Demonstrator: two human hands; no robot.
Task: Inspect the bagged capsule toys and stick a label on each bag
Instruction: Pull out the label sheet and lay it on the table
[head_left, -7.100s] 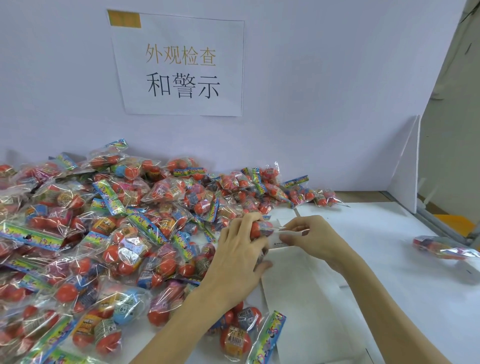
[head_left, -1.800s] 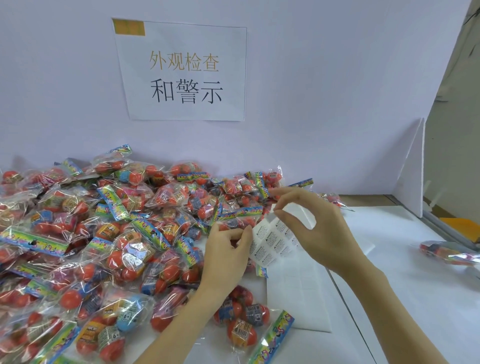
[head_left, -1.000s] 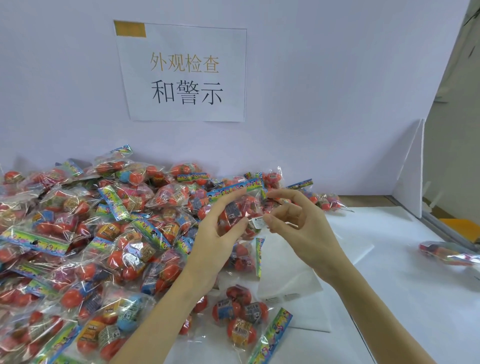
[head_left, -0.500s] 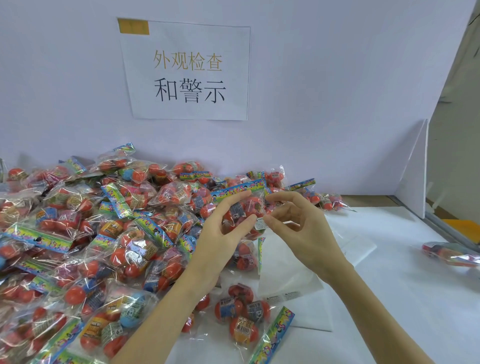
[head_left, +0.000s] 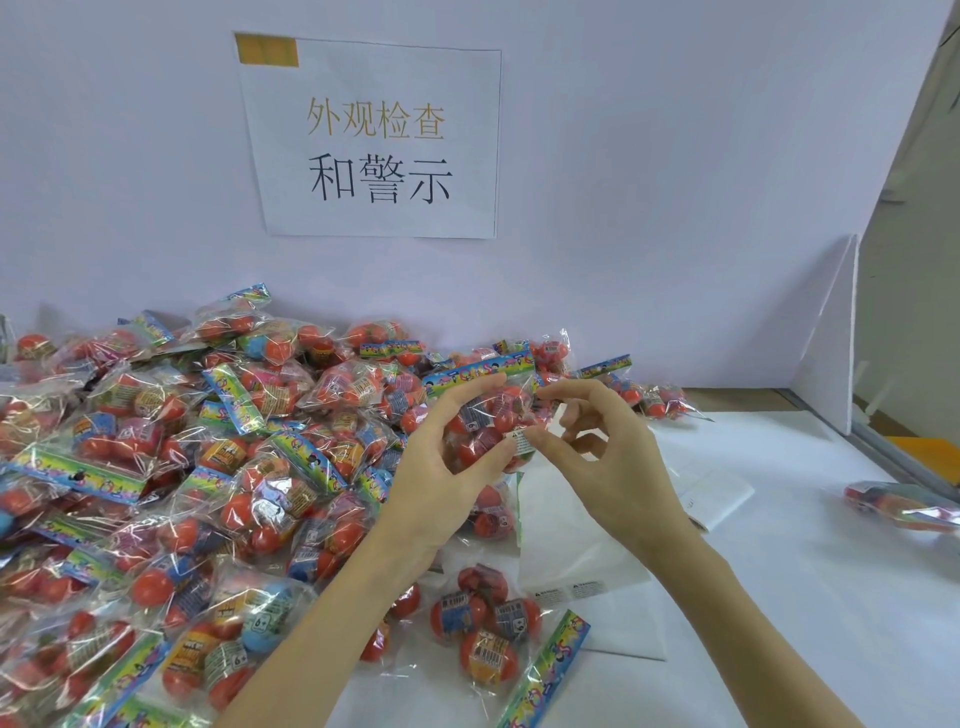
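- Clear crinkly bag (head_left: 488, 410) of orange-red capsules, rainbow header strip on top, held above the worktop (head_left: 810, 597) in left hand (head_left: 441, 467)
- Right hand (head_left: 602, 457) pinches small white label (head_left: 521, 443) against it

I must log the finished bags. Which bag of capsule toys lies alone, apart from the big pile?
The bag at the far right table edge. It lies by itself on the white table, while all others crowd the pile on the left.

Clear bag (head_left: 485, 410) of red capsules — small white label (head_left: 521, 441) stuck on.
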